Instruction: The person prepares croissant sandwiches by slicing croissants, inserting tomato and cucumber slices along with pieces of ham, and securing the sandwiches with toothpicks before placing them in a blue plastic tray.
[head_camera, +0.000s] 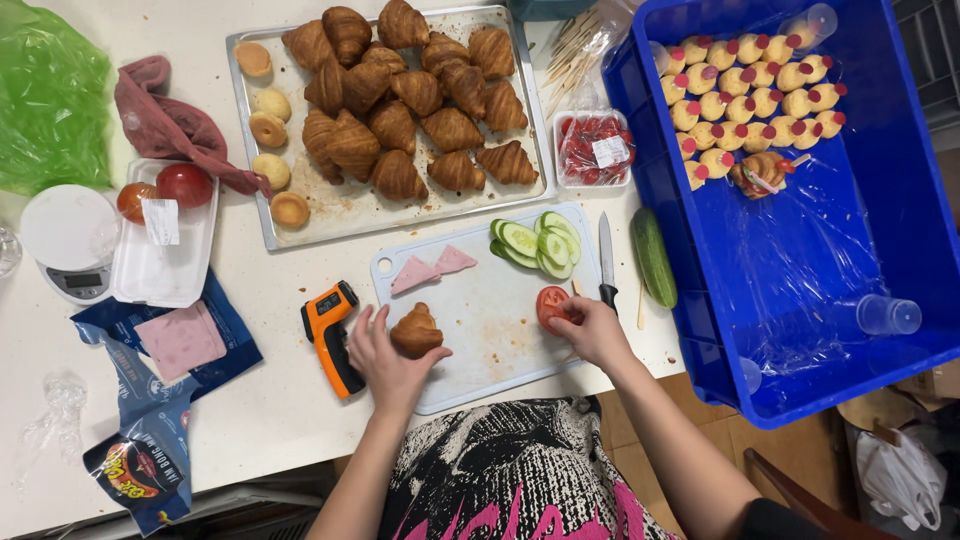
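Presently, both my hands are at the white plastic cutting board, one on a croissant and one on a tomato slice.

My left hand cups a small golden-brown croissant against the board, fingers curled round its near side. My right hand pinches a round red tomato slice at the board's right edge. On the board's far side lie two pink triangular ham slices and a fan of green cucumber slices. A black-handled knife lies just beside the board, with a whole green cucumber further right. An orange handheld thermometer rests on the surface just left of my left hand. A metal tray of croissants sits beyond the board; a blue plastic crate holding finished skewered rolls stands to the right.
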